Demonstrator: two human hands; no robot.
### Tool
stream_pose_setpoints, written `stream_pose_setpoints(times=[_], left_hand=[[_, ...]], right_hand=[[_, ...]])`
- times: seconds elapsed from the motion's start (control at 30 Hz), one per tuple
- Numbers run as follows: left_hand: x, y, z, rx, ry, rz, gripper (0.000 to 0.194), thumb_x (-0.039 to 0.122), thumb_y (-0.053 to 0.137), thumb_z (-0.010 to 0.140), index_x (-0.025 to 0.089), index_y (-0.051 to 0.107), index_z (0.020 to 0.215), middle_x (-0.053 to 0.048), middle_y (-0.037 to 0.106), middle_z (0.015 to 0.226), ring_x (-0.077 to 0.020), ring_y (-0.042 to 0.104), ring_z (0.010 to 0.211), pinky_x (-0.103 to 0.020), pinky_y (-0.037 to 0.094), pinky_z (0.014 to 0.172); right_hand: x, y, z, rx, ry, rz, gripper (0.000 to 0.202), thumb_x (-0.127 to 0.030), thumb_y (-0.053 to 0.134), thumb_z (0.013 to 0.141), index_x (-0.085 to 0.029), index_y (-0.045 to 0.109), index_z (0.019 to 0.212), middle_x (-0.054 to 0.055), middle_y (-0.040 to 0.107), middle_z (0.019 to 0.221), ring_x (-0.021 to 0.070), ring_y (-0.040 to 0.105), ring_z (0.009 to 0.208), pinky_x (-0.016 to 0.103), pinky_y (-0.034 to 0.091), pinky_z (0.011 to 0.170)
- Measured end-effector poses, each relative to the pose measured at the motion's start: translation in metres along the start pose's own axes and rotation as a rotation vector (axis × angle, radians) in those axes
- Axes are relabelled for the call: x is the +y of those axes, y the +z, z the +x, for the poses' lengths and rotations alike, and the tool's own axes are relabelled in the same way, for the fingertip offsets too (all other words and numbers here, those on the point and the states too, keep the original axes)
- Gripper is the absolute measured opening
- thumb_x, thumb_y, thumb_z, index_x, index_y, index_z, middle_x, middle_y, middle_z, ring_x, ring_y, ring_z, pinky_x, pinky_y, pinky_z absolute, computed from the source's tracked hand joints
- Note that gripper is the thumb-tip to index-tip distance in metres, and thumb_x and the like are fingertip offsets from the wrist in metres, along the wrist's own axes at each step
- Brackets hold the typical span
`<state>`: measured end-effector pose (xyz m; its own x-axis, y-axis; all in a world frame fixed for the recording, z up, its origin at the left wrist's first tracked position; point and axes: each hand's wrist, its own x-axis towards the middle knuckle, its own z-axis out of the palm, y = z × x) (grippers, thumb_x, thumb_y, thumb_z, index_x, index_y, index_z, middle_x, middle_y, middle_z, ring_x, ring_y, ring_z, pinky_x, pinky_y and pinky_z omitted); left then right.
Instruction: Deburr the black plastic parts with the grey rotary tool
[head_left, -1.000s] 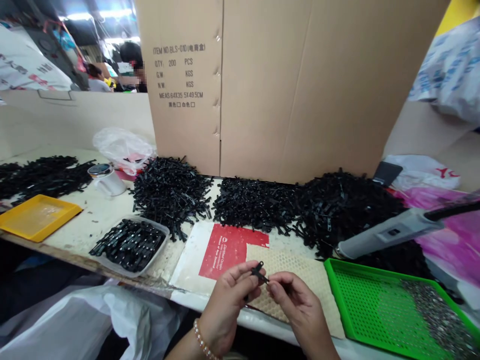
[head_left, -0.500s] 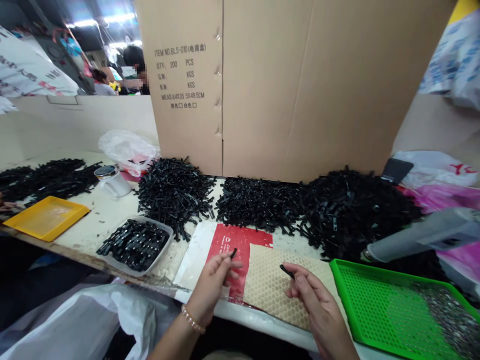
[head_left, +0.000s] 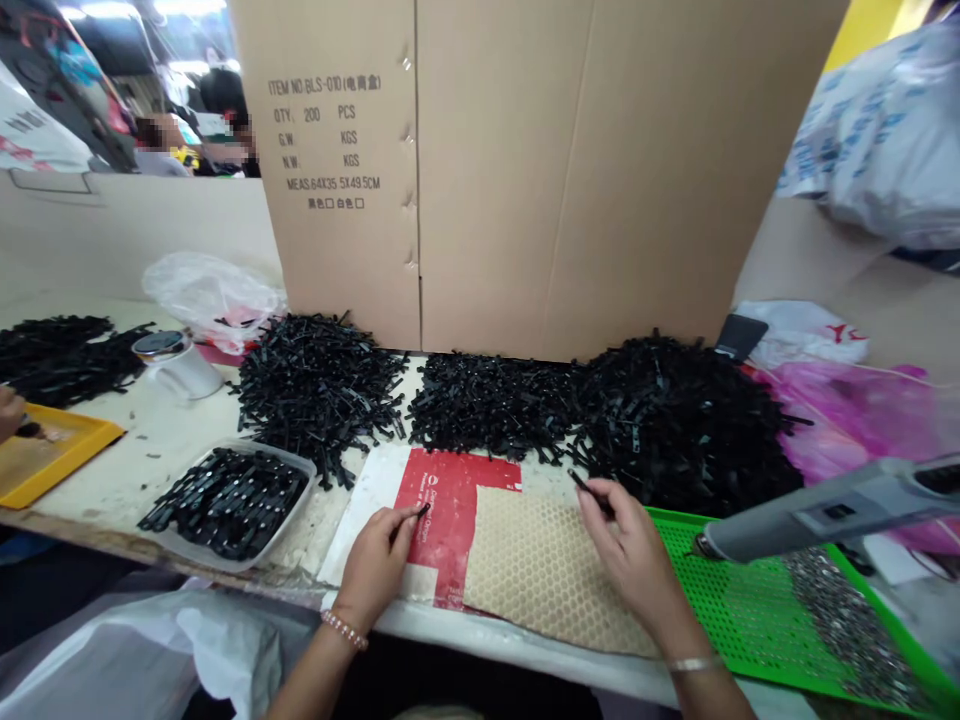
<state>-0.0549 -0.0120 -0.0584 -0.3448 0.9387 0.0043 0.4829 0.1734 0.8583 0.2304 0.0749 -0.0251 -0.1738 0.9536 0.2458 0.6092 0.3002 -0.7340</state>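
Left hand (head_left: 375, 560): I am pinching a thin black strip (head_left: 417, 512), fingers together.
Right hand (head_left: 634, 550): I am gripping another black piece (head_left: 587, 490).
Handling: probably light, stiff plastic; I am taking each near its end.

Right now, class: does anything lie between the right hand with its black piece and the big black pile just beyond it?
Nothing visible does. The right hand pinches a black piece whose tip nearly meets the pile. The honeycomb mat lies left of the hand and the green tray to its right.
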Motion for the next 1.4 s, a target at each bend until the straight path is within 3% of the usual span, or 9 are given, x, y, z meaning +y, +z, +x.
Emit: stream_pose_setpoints(times=[0.2,0.4,0.63,0.73,0.8,0.97,1.23,1.33,1.4], left_hand=[[0.006,0.002,0.000,-0.003,0.016,0.016,0.026,0.035,0.052,0.080,0.020,0.070,0.091,-0.009,0.069,0.092,-0.0256,0.062,0.092,-0.040,0.045,0.088],[0.008,0.003,0.004,0.024,-0.069,-0.058,0.027,0.037,0.048,0.081,0.019,0.065,0.092,-0.008,0.069,0.091,-0.0251,0.064,0.086,-0.039,0.047,0.083],[0.012,0.008,0.012,0.021,-0.131,-0.195,0.034,0.044,0.052,0.081,0.016,0.061,0.097,-0.008,0.067,0.093,-0.0244,0.061,0.088,-0.036,0.045,0.083],[0.024,0.008,0.014,0.004,-0.168,-0.317,0.041,0.049,0.062,0.075,0.015,0.062,0.098,-0.006,0.067,0.091,-0.0220,0.060,0.087,-0.030,0.045,0.080],[0.036,0.007,0.015,0.008,-0.211,-0.405,0.043,0.050,0.068,0.070,0.014,0.064,0.094,-0.005,0.067,0.087,-0.0208,0.060,0.085,-0.028,0.045,0.078],[0.073,0.004,0.011,-0.048,-0.283,-0.613,0.041,0.049,0.070,0.069,0.013,0.068,0.088,-0.005,0.067,0.081,-0.0183,0.060,0.082,-0.025,0.045,0.077],[0.103,0.006,-0.002,-0.252,-0.218,-0.664,0.039,0.048,0.071,0.070,0.012,0.070,0.087,-0.009,0.070,0.088,-0.0195,0.061,0.086,-0.029,0.046,0.082],[0.096,0.013,-0.004,-0.238,-0.202,-0.654,0.042,0.047,0.071,0.071,0.012,0.069,0.093,-0.010,0.069,0.089,-0.0203,0.061,0.086,-0.031,0.046,0.082],[0.084,0.012,0.000,-0.187,-0.177,-0.600,0.045,0.046,0.068,0.073,0.012,0.068,0.101,-0.010,0.069,0.088,-0.0197,0.062,0.083,-0.030,0.047,0.078]], right_hand=[[0.021,0.003,0.072,-0.203,0.101,-0.696,0.029,-0.032,0.056,0.088,-0.008,0.063,0.105,0.016,0.066,0.097,0.0296,0.060,0.092,0.034,0.043,0.078],[0.025,0.011,0.085,-0.239,0.181,-0.774,0.023,-0.029,0.057,0.087,-0.011,0.067,0.098,0.017,0.068,0.090,0.0297,0.063,0.085,0.032,0.043,0.066],[0.017,-0.009,0.080,-0.180,0.241,-0.825,0.019,-0.020,0.050,0.086,-0.013,0.067,0.091,0.016,0.067,0.085,0.0289,0.063,0.081,0.031,0.040,0.063],[0.007,-0.021,0.070,-0.131,0.225,-0.672,0.017,-0.024,0.052,0.085,-0.015,0.065,0.088,0.011,0.067,0.081,0.0261,0.061,0.074,0.030,0.039,0.061],[-0.002,-0.026,0.058,-0.164,0.193,-0.358,0.019,-0.033,0.053,0.084,-0.017,0.063,0.084,0.006,0.064,0.074,0.0220,0.058,0.065,0.028,0.038,0.057],[-0.032,-0.024,0.027,-0.461,0.163,0.280,0.029,-0.045,0.055,0.084,-0.017,0.059,0.077,0.000,0.051,0.069,0.0162,0.048,0.063,0.023,0.038,0.054],[-0.052,-0.015,0.017,-0.697,0.149,0.338,0.034,-0.049,0.055,0.085,-0.016,0.056,0.079,-0.001,0.044,0.067,0.0125,0.040,0.059,0.021,0.031,0.051],[-0.043,-0.015,0.018,-0.668,0.088,0.244,0.033,-0.049,0.051,0.086,-0.016,0.058,0.080,0.000,0.049,0.067,0.0138,0.043,0.059,0.022,0.032,0.050],[-0.028,-0.018,0.021,-0.550,0.036,0.094,0.034,-0.049,0.049,0.085,-0.017,0.061,0.084,0.003,0.055,0.069,0.0168,0.050,0.061,0.024,0.035,0.052]])
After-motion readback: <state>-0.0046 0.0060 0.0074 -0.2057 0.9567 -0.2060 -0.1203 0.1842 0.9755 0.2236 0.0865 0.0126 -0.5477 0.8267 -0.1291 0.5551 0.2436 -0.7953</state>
